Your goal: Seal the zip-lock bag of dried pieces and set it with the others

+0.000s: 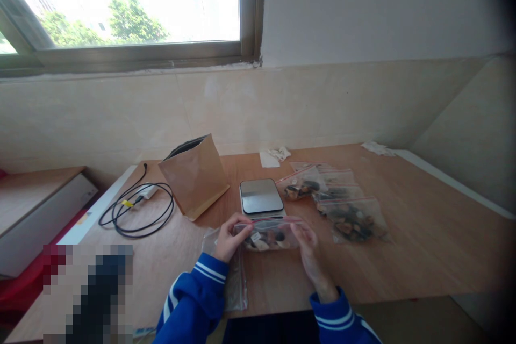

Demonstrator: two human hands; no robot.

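As the head view shows, two bare hands hold a transparent zip bag [268,241] by its upper edge, just in front of a scale [262,196] on a wooden table [435,236]. The left hand [230,237] pinches the pinkish-red seal strip near its left end, thumb and forefinger pressed together on the film. The right hand [307,241] grips the opposite end of the same strip, its fingers closed on the bag's upper right corner. Pale, dark and reddish-brown pieces lie within the held bag, together with a small white packet; their exact nature cannot be told.

Beneath the left wrist lies a flat plastic bag [237,291], its strip edge running toward the table's front. Both forearms wear blue sleeves [201,293] with white stripes.

To the right of the scale, several filled bags [355,223] overlap in a loose group, the nearest containing brown and dark pieces. To the left of the scale stands an open brown paper bag [195,176], beside which a black cable [143,236] lies coiled around a white adapter [148,191]. A white paper [269,159] rests behind the scale, near the wall, below and right of a window [145,48].
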